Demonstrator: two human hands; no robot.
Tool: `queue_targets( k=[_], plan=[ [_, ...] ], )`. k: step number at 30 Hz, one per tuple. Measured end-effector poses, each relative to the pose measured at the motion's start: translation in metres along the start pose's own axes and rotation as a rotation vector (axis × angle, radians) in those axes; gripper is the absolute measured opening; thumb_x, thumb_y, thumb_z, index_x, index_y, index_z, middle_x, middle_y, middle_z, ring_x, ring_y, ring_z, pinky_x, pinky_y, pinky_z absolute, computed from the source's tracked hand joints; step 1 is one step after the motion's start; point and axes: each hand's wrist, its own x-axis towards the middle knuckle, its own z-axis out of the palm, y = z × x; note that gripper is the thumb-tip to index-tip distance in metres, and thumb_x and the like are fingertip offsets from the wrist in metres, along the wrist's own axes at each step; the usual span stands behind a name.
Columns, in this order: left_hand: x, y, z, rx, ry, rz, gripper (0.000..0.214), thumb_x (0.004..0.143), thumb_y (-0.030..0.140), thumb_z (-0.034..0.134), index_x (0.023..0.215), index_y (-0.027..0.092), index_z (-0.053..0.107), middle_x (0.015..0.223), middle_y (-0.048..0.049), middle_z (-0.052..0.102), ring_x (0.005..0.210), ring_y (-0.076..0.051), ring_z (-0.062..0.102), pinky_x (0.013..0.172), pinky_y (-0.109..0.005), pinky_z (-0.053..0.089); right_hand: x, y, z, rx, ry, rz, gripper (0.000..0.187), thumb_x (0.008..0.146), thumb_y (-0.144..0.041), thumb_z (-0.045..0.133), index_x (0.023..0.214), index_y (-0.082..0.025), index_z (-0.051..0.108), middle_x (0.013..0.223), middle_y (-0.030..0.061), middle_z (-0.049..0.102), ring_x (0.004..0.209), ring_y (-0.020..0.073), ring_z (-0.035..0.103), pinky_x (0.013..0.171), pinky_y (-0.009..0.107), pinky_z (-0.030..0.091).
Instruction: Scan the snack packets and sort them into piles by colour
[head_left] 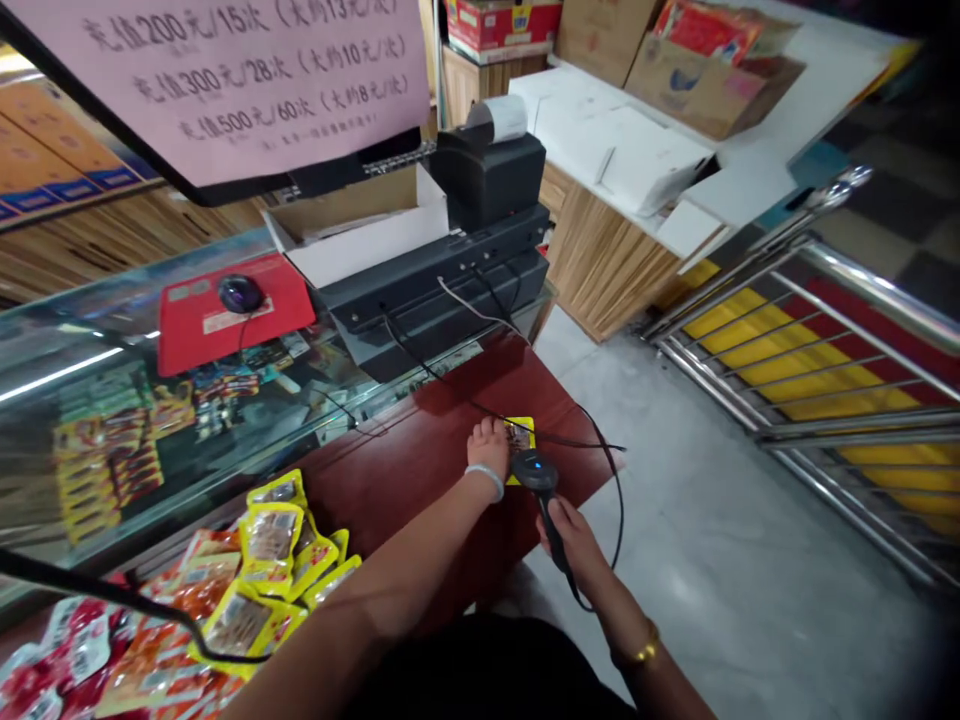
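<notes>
My right hand (pixel 576 540) is wrapped around the handle of a black barcode scanner (pixel 536 474), whose head shows a small blue light. The scanner head is over the near part of a small yellow snack packet (pixel 523 430) on the dark red counter (pixel 405 480). At the packet's left edge is my left hand (pixel 489 450), fingers together and curled on it; the fingertips are partly hidden. A pile of similar yellow snack packets (pixel 270 540) lies to the left, beside orange packets (pixel 161 640) and red-pink packets (pixel 71 650).
A black cable (pixel 619 520) loops along the counter's right edge. Behind stand a cash drawer (pixel 450 290), a receipt printer (pixel 491 170) and an open white box (pixel 367 235). A mouse (pixel 240 293) rests on a red pad (pixel 176 330). Metal railings (pixel 750 420) stand right.
</notes>
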Motion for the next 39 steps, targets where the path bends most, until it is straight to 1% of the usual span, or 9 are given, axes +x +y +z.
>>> queue_targets(
  k=[5, 9, 11, 14, 18, 22, 31, 35, 39],
  plan=[
    [-0.002, -0.008, 0.001, -0.023, -0.043, -0.017, 0.042, 0.089, 0.022, 0.050, 0.130, 0.016, 0.046, 0.122, -0.0191, 0.055, 0.112, -0.030, 0.053, 0.093, -0.042, 0.042, 0.002, -0.007, 0.004, -0.005, -0.028, -0.009, 0.050, 0.079, -0.068, 0.062, 0.090, -0.020, 0.053, 0.054, -0.0072, 0.049, 0.040, 0.0079, 0.041, 0.039, 0.020, 0.030],
    [-0.022, -0.026, -0.002, -0.237, -0.151, 0.004, 0.055, 0.080, 0.017, 0.061, 0.131, 0.017, 0.040, 0.103, -0.0140, 0.065, 0.096, -0.025, 0.063, 0.086, -0.034, 0.043, 0.004, -0.004, 0.011, -0.070, -0.050, -0.018, 0.054, 0.076, -0.072, 0.061, 0.086, -0.020, 0.052, 0.053, -0.0066, 0.049, 0.039, 0.0084, 0.041, 0.039, 0.021, 0.028],
    [-0.034, -0.038, -0.002, -0.359, -0.153, -0.057, 0.064, 0.075, 0.018, 0.065, 0.133, 0.020, 0.037, 0.096, -0.0104, 0.068, 0.085, -0.023, 0.065, 0.078, -0.031, 0.044, 0.003, -0.003, 0.016, -0.083, -0.065, -0.011, 0.056, 0.074, -0.073, 0.062, 0.088, -0.020, 0.052, 0.052, -0.0070, 0.048, 0.038, 0.0086, 0.041, 0.038, 0.021, 0.028],
    [-0.055, -0.060, -0.003, -0.508, -0.082, -0.199, 0.066, 0.072, 0.020, 0.068, 0.131, 0.022, 0.039, 0.092, -0.0082, 0.069, 0.078, -0.021, 0.065, 0.072, -0.028, 0.043, -0.001, -0.004, 0.028, -0.078, -0.089, 0.013, 0.056, 0.073, -0.073, 0.063, 0.091, -0.020, 0.053, 0.053, -0.0077, 0.047, 0.038, 0.0082, 0.040, 0.039, 0.021, 0.029],
    [-0.085, -0.092, -0.010, -0.633, -0.023, -0.271, 0.065, 0.071, 0.020, 0.070, 0.130, 0.019, 0.040, 0.087, -0.0073, 0.069, 0.073, -0.020, 0.065, 0.067, -0.025, 0.041, -0.010, -0.007, 0.051, -0.102, -0.171, 0.050, 0.055, 0.072, -0.073, 0.063, 0.087, -0.021, 0.052, 0.053, -0.0079, 0.047, 0.037, 0.0077, 0.038, 0.038, 0.021, 0.029],
    [-0.118, -0.126, -0.028, -0.711, 0.051, -0.334, 0.067, 0.071, 0.014, 0.067, 0.130, 0.022, 0.036, 0.094, -0.0062, 0.070, 0.081, -0.019, 0.067, 0.070, -0.024, 0.042, -0.018, 0.007, 0.079, -0.187, -0.298, 0.098, 0.057, 0.069, -0.076, 0.063, 0.080, -0.022, 0.049, 0.052, -0.0081, 0.047, 0.037, 0.0070, 0.037, 0.038, 0.020, 0.028],
    [-0.224, -0.223, -0.073, -0.601, 0.243, -0.556, 0.067, 0.073, 0.015, 0.064, 0.134, 0.016, 0.036, 0.085, -0.0064, 0.065, 0.076, -0.023, 0.066, 0.072, -0.029, 0.044, -0.048, 0.039, 0.165, -0.452, -0.743, 0.130, 0.059, 0.073, -0.076, 0.059, 0.090, -0.020, 0.054, 0.049, -0.0099, 0.042, 0.038, 0.0075, 0.034, 0.039, 0.020, 0.026],
    [-0.263, -0.257, -0.076, -0.559, 0.303, -0.687, 0.073, 0.074, 0.023, 0.067, 0.139, 0.017, 0.032, 0.084, -0.0060, 0.065, 0.079, -0.025, 0.066, 0.074, -0.032, 0.045, -0.056, 0.047, 0.193, -0.518, -0.859, 0.113, 0.062, 0.075, -0.075, 0.058, 0.098, -0.018, 0.057, 0.051, -0.0096, 0.043, 0.039, 0.0079, 0.034, 0.039, 0.021, 0.025],
    [-0.282, -0.276, -0.070, -0.540, 0.345, -0.714, 0.079, 0.072, 0.023, 0.069, 0.141, 0.017, 0.030, 0.086, -0.0059, 0.065, 0.083, -0.026, 0.066, 0.078, -0.034, 0.046, -0.056, 0.054, 0.202, -0.549, -0.900, 0.076, 0.062, 0.078, -0.073, 0.056, 0.102, -0.017, 0.059, 0.051, -0.0091, 0.045, 0.038, 0.0077, 0.034, 0.039, 0.021, 0.026]
  ],
)
